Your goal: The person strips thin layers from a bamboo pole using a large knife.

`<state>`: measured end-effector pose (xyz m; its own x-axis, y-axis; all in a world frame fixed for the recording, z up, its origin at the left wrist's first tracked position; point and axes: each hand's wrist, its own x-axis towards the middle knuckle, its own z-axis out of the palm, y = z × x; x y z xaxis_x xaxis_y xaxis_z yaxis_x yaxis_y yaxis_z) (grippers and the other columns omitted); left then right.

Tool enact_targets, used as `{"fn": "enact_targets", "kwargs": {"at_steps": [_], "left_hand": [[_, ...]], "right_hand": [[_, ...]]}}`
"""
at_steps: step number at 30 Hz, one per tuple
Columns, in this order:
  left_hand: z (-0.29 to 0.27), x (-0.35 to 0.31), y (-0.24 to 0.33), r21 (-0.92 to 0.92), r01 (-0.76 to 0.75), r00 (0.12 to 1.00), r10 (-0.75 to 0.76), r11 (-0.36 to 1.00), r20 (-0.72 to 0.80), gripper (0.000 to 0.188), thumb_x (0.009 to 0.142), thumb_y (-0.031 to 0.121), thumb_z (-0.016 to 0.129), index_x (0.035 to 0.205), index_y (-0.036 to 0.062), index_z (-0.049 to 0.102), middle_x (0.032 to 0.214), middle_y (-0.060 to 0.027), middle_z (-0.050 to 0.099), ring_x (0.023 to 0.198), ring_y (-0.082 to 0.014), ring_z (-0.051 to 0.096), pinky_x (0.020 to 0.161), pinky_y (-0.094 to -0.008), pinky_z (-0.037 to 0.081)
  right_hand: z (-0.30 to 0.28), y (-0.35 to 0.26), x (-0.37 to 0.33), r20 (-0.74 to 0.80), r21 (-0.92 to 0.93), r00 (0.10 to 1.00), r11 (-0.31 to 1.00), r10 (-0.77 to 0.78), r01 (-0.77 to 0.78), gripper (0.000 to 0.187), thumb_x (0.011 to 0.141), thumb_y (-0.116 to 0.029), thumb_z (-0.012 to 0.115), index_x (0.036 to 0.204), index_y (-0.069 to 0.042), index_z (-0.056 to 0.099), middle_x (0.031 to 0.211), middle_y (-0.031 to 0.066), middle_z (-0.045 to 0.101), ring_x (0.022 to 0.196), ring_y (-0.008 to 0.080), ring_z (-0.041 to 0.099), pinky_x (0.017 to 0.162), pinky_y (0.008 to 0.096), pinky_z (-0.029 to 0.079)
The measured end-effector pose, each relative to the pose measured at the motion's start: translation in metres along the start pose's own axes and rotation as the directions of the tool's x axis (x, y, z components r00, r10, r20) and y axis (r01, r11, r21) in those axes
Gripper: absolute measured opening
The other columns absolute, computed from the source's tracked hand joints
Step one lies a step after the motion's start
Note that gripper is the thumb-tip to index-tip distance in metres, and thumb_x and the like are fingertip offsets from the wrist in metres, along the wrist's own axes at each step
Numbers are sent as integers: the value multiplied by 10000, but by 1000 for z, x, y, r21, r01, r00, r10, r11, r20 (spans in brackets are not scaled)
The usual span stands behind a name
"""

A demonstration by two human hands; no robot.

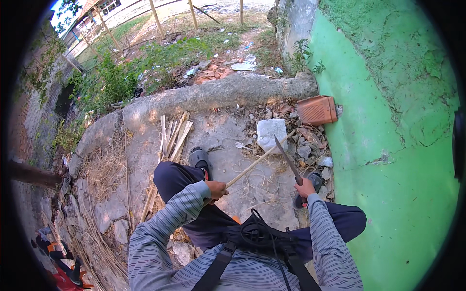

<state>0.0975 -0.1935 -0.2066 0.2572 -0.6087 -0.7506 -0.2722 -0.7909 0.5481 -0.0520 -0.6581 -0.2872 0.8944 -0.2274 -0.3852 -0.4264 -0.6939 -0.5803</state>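
My left hand (pixel 217 190) is closed round the near end of a pale strip of split bamboo (pixel 252 166), which slants away up to the right. In my right hand (pixel 305 187) is the handle of a long knife (pixel 288 161); its dark blade points away and to the left. The blade's tip lies close to the strip's far end, over a white foam block (pixel 272 135); whether they touch I cannot tell. Beyond my left knee, a bundle of split bamboo strips (pixel 174 136) rests on the ground.
A green wall (pixel 388 194) rises on the right. An orange roof tile (pixel 316 110) and rubble (pixel 305 151) lie beside it. A low concrete ledge (pixel 218 92) crosses ahead. Thin shavings (pixel 103 174) cover ground at left. Part of a person (pixel 60 257) shows at lower left.
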Motion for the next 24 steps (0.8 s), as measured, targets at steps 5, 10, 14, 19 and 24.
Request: {"fn": "enact_targets", "kwargs": {"at_steps": [5,10,14,19,24], "left_hand": [[3,-5,-4,83,11,999,-7,996,-40,452,1074,475,523,1065,23,537,717,-127,696,651,-315,731,632,-445,594],[6,1,-12,50,-32,999,34,998,-36,456,1072,469,531,1043,15,526,701,-126,692,652,-314,735,623,-443,593],[-7,2,13,9,-16,1000,16,1000,19,434,1079,443,530,1024,13,518,679,-119,689,638,-306,733,584,-454,584],[19,31,-47,-72,-87,996,88,994,15,413,1078,416,539,1022,8,552,704,-124,703,600,-293,733,557,-443,602],[16,36,-61,-287,-105,982,144,952,121,380,1077,384,546,1037,7,575,733,-137,717,621,-293,741,554,-429,609]], "right_hand": [[3,-53,-30,435,272,899,959,-48,-80,350,885,-330,792,939,-20,642,730,52,634,656,164,613,627,371,494],[7,-20,-15,339,288,939,946,48,-152,425,886,-412,824,902,-31,636,666,28,616,587,156,593,575,369,475],[-9,4,-10,19,169,971,957,238,-238,394,894,-377,813,853,-24,643,714,81,684,581,158,617,588,386,507],[20,-43,-31,399,367,913,899,81,-240,355,922,-363,802,965,-78,595,709,6,589,587,124,569,529,320,449],[7,-51,-39,419,405,907,904,-53,-134,351,935,-330,817,869,-87,573,651,-27,542,497,89,470,470,284,368]]}}
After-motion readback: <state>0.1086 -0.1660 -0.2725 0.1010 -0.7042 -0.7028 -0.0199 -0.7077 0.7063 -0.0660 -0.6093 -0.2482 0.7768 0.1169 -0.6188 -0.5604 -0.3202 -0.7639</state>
